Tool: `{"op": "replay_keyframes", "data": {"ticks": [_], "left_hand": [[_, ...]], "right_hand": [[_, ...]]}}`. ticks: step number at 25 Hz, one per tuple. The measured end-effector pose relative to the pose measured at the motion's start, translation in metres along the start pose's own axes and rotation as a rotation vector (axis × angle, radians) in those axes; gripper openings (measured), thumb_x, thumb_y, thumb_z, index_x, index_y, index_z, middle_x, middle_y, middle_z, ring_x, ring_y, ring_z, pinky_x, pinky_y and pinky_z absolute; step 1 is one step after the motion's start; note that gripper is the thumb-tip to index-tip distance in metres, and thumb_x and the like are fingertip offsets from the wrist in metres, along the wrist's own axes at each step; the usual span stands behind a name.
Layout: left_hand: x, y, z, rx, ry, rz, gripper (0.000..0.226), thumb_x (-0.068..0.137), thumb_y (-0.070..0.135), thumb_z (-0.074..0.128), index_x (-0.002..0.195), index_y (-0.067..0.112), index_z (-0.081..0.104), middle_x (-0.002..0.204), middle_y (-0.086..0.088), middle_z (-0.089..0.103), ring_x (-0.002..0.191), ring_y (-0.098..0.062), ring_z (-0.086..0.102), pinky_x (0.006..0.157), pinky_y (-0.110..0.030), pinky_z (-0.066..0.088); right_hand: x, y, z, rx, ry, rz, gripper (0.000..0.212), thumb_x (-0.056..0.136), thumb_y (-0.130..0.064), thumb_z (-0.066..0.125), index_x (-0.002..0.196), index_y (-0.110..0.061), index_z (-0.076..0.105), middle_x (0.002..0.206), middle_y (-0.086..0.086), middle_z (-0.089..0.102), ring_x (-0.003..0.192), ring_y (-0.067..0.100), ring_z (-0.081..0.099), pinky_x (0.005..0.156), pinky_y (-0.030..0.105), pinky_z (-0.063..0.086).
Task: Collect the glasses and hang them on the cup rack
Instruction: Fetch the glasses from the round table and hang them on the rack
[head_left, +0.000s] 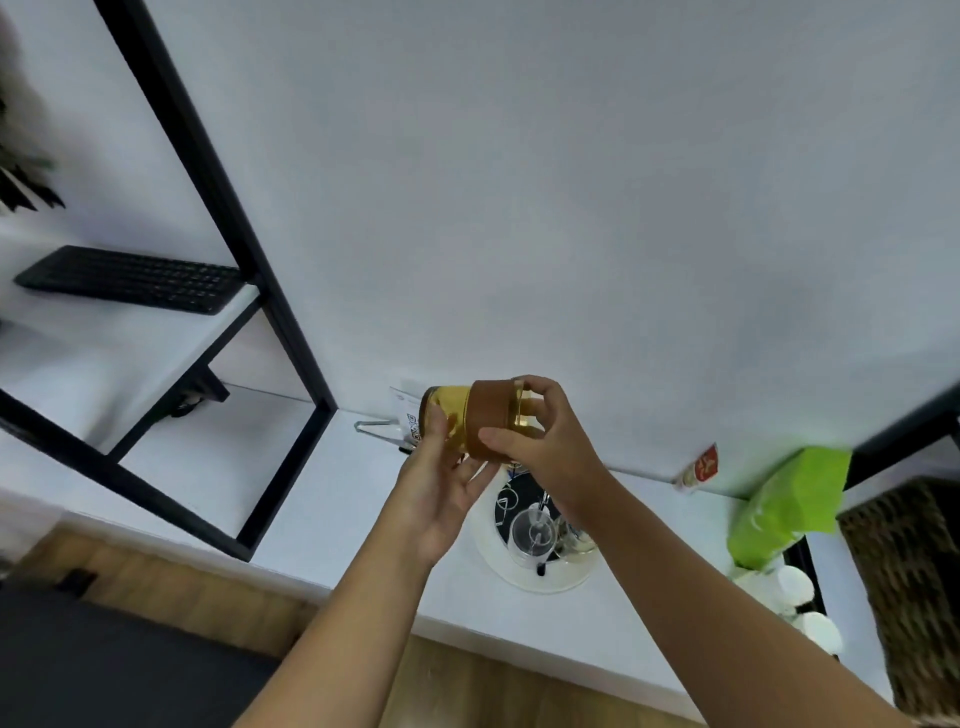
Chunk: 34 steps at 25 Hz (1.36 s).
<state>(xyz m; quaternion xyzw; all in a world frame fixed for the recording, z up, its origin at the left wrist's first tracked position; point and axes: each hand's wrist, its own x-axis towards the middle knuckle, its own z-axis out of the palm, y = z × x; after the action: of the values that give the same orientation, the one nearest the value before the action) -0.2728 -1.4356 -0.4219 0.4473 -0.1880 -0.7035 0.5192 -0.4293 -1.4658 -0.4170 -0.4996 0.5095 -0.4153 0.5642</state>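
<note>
An amber glass (470, 423) with a brown sleeve is held on its side in the air above the counter (337, 499), near its back edge and just over the cup rack (535, 540). The right hand (540, 441) is closed around the sleeve and the rim end, thumb in front and fingers curled over the top. The left hand (441, 478) is loosely curled, its fingers against the base end of the glass; both hands share the load. The rack stands on a round white tray with a dark centre, and one clear glass (530, 532) already hangs mouth-down on a peg; a second beside it is too blurred to confirm. The step in hand appears to be turning the amber glass over for hanging. The next move calls for bringing the mouth fully downward, finding a free peg clear of the hung glass, and lowering the glass without knocking it. Which pegs are free cannot be told.
</note>
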Motion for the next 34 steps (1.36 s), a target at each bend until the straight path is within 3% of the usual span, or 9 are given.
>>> {"op": "replay_keyframes", "data": {"ticks": [3,7,12,15,19,21,29,32,34], "left_hand": [[0.009,-0.006,-0.002,0.047,0.078,0.053,0.067,0.080,0.045,0.072,0.136,0.008,0.064,0.129,-0.013,0.073,0.122,-0.026,0.070,0.097,-0.038,0.060],[0.023,-0.009,-0.008,0.231,0.108,0.157,0.062,0.073,0.032,0.083,0.131,0.016,0.068,0.123,-0.010,0.076,0.119,-0.027,0.071,0.100,-0.041,0.057],[0.043,-0.022,-0.014,0.541,0.109,0.314,0.060,0.070,0.013,0.094,0.117,0.038,0.065,0.104,0.026,0.075,0.098,0.005,0.071,0.085,-0.019,0.059],[0.062,-0.032,-0.028,0.758,0.099,0.394,0.068,0.067,0.017,0.098,0.121,0.040,0.062,0.108,0.034,0.068,0.101,0.013,0.065,0.082,-0.016,0.058],[0.089,-0.048,-0.050,0.879,0.070,0.473,0.077,0.063,0.020,0.100,0.126,0.038,0.060,0.123,0.017,0.068,0.117,-0.008,0.065,0.100,-0.039,0.057],[0.099,-0.059,-0.059,0.893,0.050,0.467,0.077,0.064,0.020,0.100,0.128,0.036,0.060,0.126,0.014,0.067,0.120,-0.012,0.064,0.102,-0.044,0.056],[0.129,-0.100,-0.084,0.995,-0.015,0.408,0.076,0.066,0.024,0.099,0.131,0.030,0.059,0.125,0.013,0.068,0.119,-0.011,0.064,0.104,-0.043,0.054],[0.135,-0.112,-0.088,0.998,-0.022,0.392,0.076,0.067,0.025,0.099,0.131,0.032,0.058,0.125,0.015,0.068,0.119,-0.009,0.064,0.104,-0.038,0.054],[0.137,-0.119,-0.090,0.998,-0.037,0.388,0.076,0.068,0.024,0.098,0.132,0.032,0.058,0.124,0.016,0.067,0.119,-0.008,0.063,0.103,-0.035,0.053]], "right_hand": [[0.000,0.014,-0.006,-0.153,-0.018,-0.032,0.075,0.065,-0.035,0.095,0.127,-0.037,0.053,0.124,-0.007,0.069,0.114,0.011,0.069,0.102,0.046,0.057],[0.002,0.028,-0.026,-0.339,-0.085,-0.028,0.079,0.070,-0.034,0.097,0.133,-0.038,0.050,0.125,-0.019,0.064,0.112,-0.005,0.063,0.099,0.027,0.054],[0.008,0.054,-0.045,-0.496,-0.073,-0.057,0.087,0.070,-0.046,0.095,0.144,-0.040,0.051,0.139,-0.019,0.058,0.122,-0.004,0.055,0.090,0.006,0.038],[0.008,0.077,-0.056,-0.578,-0.031,-0.067,0.092,0.070,-0.046,0.095,0.149,-0.040,0.049,0.142,-0.018,0.055,0.126,0.000,0.051,0.099,0.014,0.036],[0.010,0.113,-0.069,-0.671,0.080,-0.045,0.085,0.071,-0.044,0.094,0.146,-0.037,0.055,0.137,-0.013,0.061,0.127,0.011,0.053,0.105,0.027,0.040],[0.012,0.131,-0.074,-0.724,0.088,-0.021,0.085,0.072,-0.047,0.092,0.147,-0.036,0.053,0.144,-0.011,0.058,0.134,0.015,0.049,0.112,0.033,0.041],[0.003,0.195,-0.069,-0.806,0.116,0.000,0.092,0.074,-0.040,0.092,0.153,-0.028,0.047,0.152,-0.002,0.051,0.142,0.022,0.042,0.109,0.029,0.035],[0.004,0.215,-0.064,-0.870,0.147,-0.021,0.101,0.071,-0.048,0.091,0.156,-0.029,0.041,0.153,0.001,0.050,0.149,0.027,0.035,0.122,0.046,0.032],[0.007,0.227,-0.062,-0.931,0.161,0.015,0.095,0.072,-0.054,0.088,0.152,-0.027,0.045,0.156,0.001,0.048,0.157,0.030,0.023,0.126,0.058,0.021]]}}
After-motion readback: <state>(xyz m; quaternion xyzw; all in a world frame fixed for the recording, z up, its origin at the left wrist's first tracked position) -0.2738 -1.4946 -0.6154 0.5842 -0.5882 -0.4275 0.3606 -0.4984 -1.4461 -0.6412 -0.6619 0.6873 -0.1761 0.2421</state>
